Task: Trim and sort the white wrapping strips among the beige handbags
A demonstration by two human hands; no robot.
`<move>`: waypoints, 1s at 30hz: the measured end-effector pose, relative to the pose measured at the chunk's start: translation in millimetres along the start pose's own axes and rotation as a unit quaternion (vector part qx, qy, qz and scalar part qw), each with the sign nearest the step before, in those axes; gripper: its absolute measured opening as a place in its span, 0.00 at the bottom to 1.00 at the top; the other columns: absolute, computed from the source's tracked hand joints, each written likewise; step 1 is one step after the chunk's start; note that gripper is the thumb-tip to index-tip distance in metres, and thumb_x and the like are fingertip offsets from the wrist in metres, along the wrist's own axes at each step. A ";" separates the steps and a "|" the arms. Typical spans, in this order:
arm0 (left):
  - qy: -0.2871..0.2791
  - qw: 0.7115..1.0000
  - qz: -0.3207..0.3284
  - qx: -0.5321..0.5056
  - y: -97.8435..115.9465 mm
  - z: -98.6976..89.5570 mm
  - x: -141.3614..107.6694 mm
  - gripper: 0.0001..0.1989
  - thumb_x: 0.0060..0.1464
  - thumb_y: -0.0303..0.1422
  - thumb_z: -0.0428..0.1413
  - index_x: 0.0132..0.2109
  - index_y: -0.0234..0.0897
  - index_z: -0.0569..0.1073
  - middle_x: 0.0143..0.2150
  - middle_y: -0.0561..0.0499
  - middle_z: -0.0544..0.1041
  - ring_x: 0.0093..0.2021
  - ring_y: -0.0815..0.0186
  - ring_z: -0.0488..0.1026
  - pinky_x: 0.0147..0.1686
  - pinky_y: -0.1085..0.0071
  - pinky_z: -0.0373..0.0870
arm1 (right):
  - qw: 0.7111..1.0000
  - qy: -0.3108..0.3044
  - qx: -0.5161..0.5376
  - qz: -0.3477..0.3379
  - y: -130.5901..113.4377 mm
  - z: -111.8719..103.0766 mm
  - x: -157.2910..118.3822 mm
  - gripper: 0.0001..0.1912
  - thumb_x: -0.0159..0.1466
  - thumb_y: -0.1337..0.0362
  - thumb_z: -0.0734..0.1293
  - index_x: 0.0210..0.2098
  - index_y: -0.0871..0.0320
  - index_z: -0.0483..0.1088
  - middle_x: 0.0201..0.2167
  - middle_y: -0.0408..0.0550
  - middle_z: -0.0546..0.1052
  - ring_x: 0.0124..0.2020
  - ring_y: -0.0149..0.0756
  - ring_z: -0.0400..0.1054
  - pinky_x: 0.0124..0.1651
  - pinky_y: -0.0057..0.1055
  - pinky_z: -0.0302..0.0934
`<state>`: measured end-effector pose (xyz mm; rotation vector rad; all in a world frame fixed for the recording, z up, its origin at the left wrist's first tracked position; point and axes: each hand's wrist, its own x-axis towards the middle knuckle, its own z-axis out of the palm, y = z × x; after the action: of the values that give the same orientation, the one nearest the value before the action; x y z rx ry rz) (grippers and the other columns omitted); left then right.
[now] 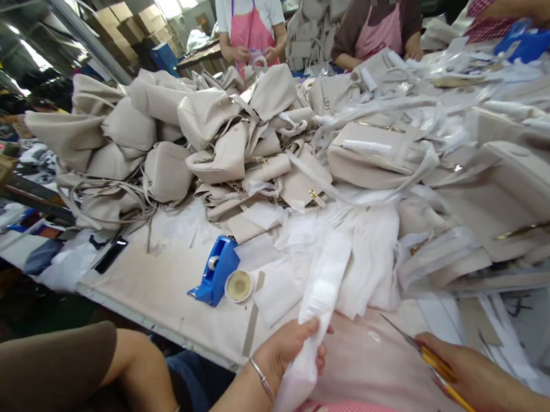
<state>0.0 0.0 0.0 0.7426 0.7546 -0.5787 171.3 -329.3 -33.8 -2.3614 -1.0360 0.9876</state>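
Note:
My left hand [297, 347] is closed round a long strip of thin white wrapping [322, 287] that runs from the sheets on the table down past my wrist. My right hand [463, 370] holds scissors [437, 364] with yellow handles, the blades pointing up and left towards the table. The blades look nearly closed and touch no strip that I can make out. Beyond my left hand lies a stack of thin white sheets [372, 261]. To its left are a blue tape dispenser [217, 270] and a small round container [239, 286].
Beige bags [214, 116] are heaped across the back of the table [165, 289]. A large beige bag [520, 202] stands at the right. A dark phone [111, 255] lies near the left edge. Several people stand or sit around the table, one arm close at my left.

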 end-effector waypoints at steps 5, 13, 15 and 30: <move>-0.031 0.999 0.003 -0.005 2.0 -2.5 -2.5 0.33 0.46 0.59 0.59 0.47 0.34 0.70 0.23 0.53 0.70 0.21 0.66 0.68 0.25 0.67 0.68 | 0.938 -0.184 0.294 -0.024 -72.7 -39.1 6.0 0.34 0.53 0.70 0.63 0.60 0.52 0.62 0.40 0.43 0.73 0.39 0.34 0.68 0.40 0.25 0.62; -0.043 0.999 0.003 -0.011 2.5 -6.0 -4.1 0.35 0.45 0.60 0.59 0.44 0.32 0.72 0.24 0.52 0.71 0.23 0.65 0.71 0.28 0.66 0.70 | 0.915 -0.240 0.324 -0.024 -103.8 -43.1 51.0 0.25 0.62 0.42 0.64 0.45 0.57 0.69 0.32 0.42 0.65 0.28 0.29 0.55 0.27 0.24 0.52; -0.031 0.999 0.003 -0.004 0.9 -4.6 -3.3 0.35 0.44 0.61 0.59 0.44 0.32 0.72 0.24 0.52 0.72 0.23 0.65 0.71 0.27 0.66 0.69 | 0.921 -0.236 0.305 -0.048 -107.2 -47.6 57.6 0.26 0.62 0.40 0.63 0.43 0.57 0.70 0.34 0.44 0.66 0.31 0.32 0.58 0.28 0.24 0.54; -0.045 0.998 0.032 0.007 -5.1 6.1 -0.1 0.36 0.36 0.55 0.67 0.44 0.31 0.73 0.25 0.50 0.73 0.23 0.66 0.71 0.25 0.68 0.67 | 0.918 -0.256 0.262 -0.150 -125.0 -55.4 72.2 0.23 0.66 0.45 0.60 0.46 0.57 0.72 0.40 0.48 0.73 0.42 0.42 0.65 0.44 0.32 0.61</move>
<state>-1.2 -7.8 1.2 0.7468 0.6418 -0.5567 185.7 -196.1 43.5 -1.4922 -1.0898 1.5665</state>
